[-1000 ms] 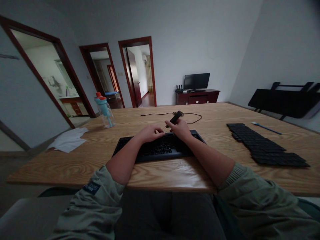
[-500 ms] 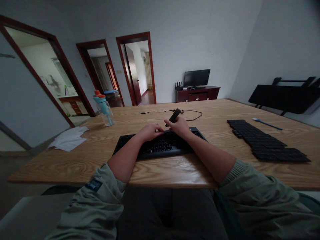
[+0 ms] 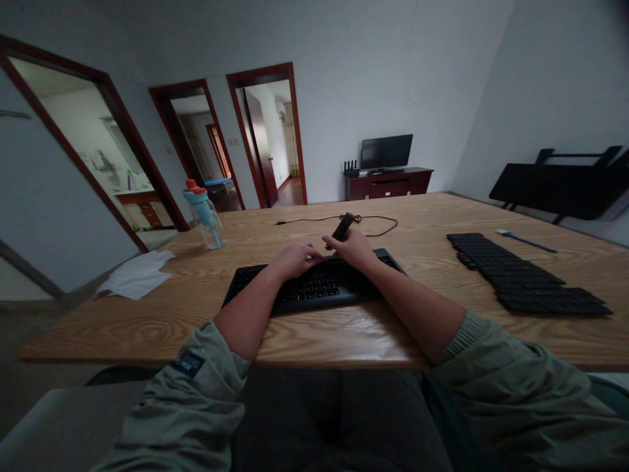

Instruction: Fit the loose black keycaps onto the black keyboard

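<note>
A black keyboard (image 3: 314,301) lies on the table before me, partly covered by my forearms. My right hand (image 3: 358,249) is closed around what looks like a keycap puller (image 3: 343,227), with a black handle tilted up and thin wires at its lower end. Those wires reach down to the keyboard's top rows. Just left of them, my left hand (image 3: 296,259) rests over the keyboard with its fingers drawn together at the upper edge. Whatever its fingertips pinch, if anything, is hidden. Several rows of black keycaps (image 3: 506,272) lie grouped on the right.
A cable (image 3: 314,220) curls behind the keyboard. To the right of the keycaps is a blue brush (image 3: 528,242). At the left stand a clear bottle (image 3: 209,223) with a red and blue lid and white tissues (image 3: 135,275). The wooden table's (image 3: 147,337) front edge is close to me.
My hands and the keycap puller hold almost the same place over the keyboard. The view has shifted very slightly; nothing on the table has visibly moved.
</note>
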`<state>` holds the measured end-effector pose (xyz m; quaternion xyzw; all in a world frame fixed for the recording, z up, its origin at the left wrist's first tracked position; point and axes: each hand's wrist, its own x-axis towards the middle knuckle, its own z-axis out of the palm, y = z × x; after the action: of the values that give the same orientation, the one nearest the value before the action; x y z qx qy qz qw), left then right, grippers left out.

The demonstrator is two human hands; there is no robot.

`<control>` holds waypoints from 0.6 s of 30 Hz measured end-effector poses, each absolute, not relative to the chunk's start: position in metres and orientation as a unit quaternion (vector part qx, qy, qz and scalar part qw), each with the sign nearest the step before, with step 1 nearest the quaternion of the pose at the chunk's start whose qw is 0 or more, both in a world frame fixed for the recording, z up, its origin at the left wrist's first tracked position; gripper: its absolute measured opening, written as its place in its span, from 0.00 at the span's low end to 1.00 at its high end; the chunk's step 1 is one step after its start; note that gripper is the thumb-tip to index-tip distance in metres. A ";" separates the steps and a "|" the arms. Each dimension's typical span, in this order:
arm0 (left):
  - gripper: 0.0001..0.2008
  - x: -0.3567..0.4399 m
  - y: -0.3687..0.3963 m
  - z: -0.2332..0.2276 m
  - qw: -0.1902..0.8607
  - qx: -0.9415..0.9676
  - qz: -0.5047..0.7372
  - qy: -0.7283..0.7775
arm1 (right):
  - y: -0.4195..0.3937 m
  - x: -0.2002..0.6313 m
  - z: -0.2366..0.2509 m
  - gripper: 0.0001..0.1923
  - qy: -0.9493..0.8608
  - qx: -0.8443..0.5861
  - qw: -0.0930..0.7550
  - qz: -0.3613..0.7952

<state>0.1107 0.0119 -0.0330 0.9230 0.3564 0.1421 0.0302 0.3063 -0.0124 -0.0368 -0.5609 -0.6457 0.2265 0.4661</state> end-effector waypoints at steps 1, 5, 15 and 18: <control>0.14 0.111 0.011 -0.033 0.027 0.923 0.141 0.357 | -0.013 0.306 -0.036 0.16 -0.646 -0.563 0.462 0.227; 0.13 0.112 0.009 -0.032 0.022 0.925 0.137 0.355 | -0.012 0.307 -0.036 0.15 -0.664 -0.568 0.442 0.204; 0.10 0.109 0.011 -0.031 0.050 0.889 0.206 0.405 | -0.005 0.315 -0.039 0.13 -0.723 -0.523 0.404 0.202; 0.10 0.109 0.012 -0.031 0.057 0.893 0.181 0.408 | -0.006 0.314 -0.039 0.13 -0.733 -0.507 0.407 0.201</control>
<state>0.1088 0.0119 -0.0310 0.8930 0.4082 0.1808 0.0574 0.3138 -0.0058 -0.0393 -0.5070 -0.7325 0.2007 0.4075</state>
